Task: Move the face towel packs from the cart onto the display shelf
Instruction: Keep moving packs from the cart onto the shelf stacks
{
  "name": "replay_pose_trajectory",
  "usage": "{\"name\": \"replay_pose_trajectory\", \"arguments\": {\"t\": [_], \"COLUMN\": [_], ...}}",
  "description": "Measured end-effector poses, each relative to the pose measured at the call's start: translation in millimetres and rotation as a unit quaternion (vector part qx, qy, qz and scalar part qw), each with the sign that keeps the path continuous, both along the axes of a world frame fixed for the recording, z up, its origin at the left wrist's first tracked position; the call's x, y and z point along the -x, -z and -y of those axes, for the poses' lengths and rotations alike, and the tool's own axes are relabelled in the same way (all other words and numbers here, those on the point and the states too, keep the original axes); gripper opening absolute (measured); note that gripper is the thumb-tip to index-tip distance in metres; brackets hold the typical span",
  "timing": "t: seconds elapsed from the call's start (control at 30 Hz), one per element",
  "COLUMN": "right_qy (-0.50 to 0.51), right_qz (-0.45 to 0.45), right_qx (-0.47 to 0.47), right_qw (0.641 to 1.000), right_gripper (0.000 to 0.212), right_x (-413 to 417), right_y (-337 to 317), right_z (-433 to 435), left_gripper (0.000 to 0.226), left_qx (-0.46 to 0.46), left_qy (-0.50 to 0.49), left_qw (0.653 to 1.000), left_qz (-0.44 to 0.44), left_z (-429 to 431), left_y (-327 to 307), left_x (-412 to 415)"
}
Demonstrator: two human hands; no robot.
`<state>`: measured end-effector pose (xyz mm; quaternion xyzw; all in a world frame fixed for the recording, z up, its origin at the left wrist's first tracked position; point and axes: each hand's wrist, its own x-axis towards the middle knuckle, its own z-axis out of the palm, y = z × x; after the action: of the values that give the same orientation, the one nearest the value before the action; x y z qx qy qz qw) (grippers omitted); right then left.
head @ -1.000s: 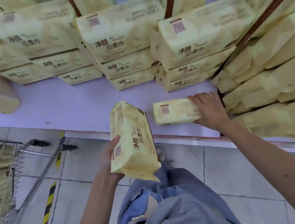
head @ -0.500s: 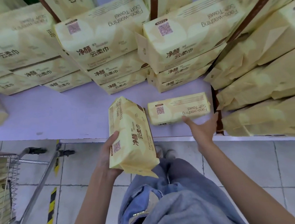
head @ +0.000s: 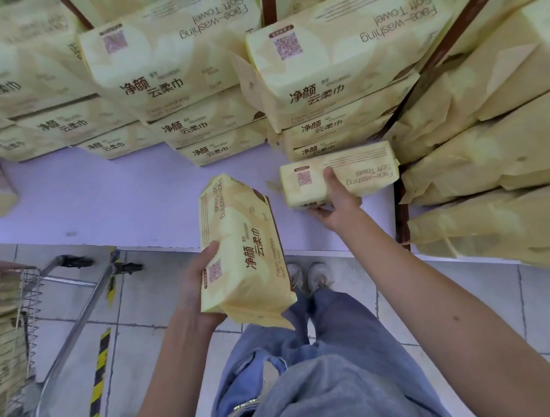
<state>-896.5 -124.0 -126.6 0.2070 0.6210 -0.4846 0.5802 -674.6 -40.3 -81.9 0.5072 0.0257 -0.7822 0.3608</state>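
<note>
Two packs in play: left hand (head: 196,288) clamps an upright pack (head: 242,250) at frame centre, over the shelf (head: 101,195) edge; right hand (head: 335,200) grips a flat pack (head: 340,173) just right, thumb on top.

My left hand (head: 195,280) holds one pale yellow face towel pack (head: 242,253) before the lilac display shelf (head: 101,195); my right hand (head: 337,200) grips another (head: 340,173) on it, stacked packs (head: 338,71) behind, wire metal cart (head: 10,328) far left.
</note>
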Motion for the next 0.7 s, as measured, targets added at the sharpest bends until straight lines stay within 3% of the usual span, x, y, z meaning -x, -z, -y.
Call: {"name": "replay_pose_trajectory", "arguments": {"t": [0.33,0.5,0.6,0.7], "right_qy": [-0.053,-0.144,-0.236,-0.333], "right_qz": [-0.044,0.002,0.029,0.031], "right_qx": [-0.007,-0.067,-0.041,0.022], "right_qw": [0.998,0.987,0.970,0.942], "right_gripper": [0.080,0.069,0.090,0.100], "right_x": [28,30,19,-6], "right_y": [-1,-23,-43,-59], "right_z": [15,10,-7,-26], "left_gripper": [0.027,0.073,0.082,0.073], "left_qx": [0.009,0.024,0.039,0.057], "left_qy": [0.039,0.117,0.171,0.246], "left_qw": [0.999,0.993,0.984,0.967], "left_qz": [0.018,0.026,0.040,0.034], "left_z": [-3,6,15,29], "left_y": [-9,-20,-25,-32], "left_x": [2,-9,-11,-4]}}
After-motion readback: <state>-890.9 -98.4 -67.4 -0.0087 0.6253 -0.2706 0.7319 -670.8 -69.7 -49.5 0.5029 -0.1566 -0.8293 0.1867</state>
